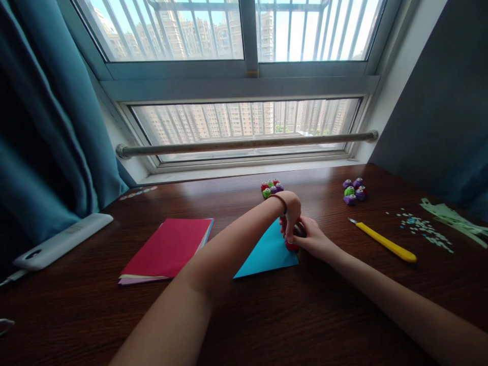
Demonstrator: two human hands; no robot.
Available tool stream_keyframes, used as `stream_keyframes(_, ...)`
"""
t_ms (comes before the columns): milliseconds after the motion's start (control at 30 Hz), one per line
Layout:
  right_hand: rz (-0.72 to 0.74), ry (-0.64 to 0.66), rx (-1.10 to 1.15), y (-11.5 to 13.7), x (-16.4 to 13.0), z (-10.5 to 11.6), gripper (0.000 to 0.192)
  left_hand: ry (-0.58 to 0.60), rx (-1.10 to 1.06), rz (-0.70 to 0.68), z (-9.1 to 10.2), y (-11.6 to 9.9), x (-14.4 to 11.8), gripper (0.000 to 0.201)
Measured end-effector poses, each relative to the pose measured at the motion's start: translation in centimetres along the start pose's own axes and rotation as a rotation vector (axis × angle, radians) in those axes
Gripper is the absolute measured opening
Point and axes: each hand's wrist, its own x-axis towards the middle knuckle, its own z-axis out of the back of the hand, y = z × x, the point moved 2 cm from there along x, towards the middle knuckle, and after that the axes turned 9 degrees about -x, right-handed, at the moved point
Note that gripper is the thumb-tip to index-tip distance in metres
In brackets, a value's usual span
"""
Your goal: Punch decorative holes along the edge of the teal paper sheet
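Head view. We saw both hands meet over a small red paper punch (292,245) set on the right edge of a blue paper sheet (267,251), which lay flat near the middle of the dark wooden surface (305,315). The left hand (290,213) arched down from above, its fingers closed on the top of the punch; the right hand (310,238) came in from the side and was clamped against the punch body, its fingers curled around it. How far the paper reached into the punch slot we could not tell, since the hands covered it.

To the left lay a stack of coloured paper (168,249) with a red sheet uppermost. Behind the hands stood a cluster of small punches (271,188), and a second cluster (354,190) stood well apart to the right. A yellow craft knife (385,243) lay right of the hands, with punched paper bits (423,229) and green paper strips (453,219) beyond it. A white remote-like device (61,244) lay at the far left.

We judged that a clean press called for a level punch, a side hand that kept the body from sliding, and downward force straight through the top, with the sheet kept flat on the surface.
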Motion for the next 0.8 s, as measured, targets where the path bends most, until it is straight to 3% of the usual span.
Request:
stream_keyframes(133,-0.023,-0.021,0.057,0.1,-0.2,-0.2,0.032,0.135,-0.028,0.167,-0.4,0.2,0.1,0.064)
stream_keyframes(300,-0.037,-0.018,0.097,0.0,-0.2,-0.4,0.033,0.206,-0.053,0.247,-0.7,0.9,0.2,0.061)
stream_keyframes(600,-0.060,-0.019,0.156,0.2,-0.1,-0.4,0.034,0.330,-0.012,0.187,-1.1,1.7,0.7,0.050)
stream_keyframes(800,-0.077,-0.031,0.173,0.2,-0.2,-0.5,0.033,0.313,-0.019,0.150,-1.1,1.7,0.4,0.054)
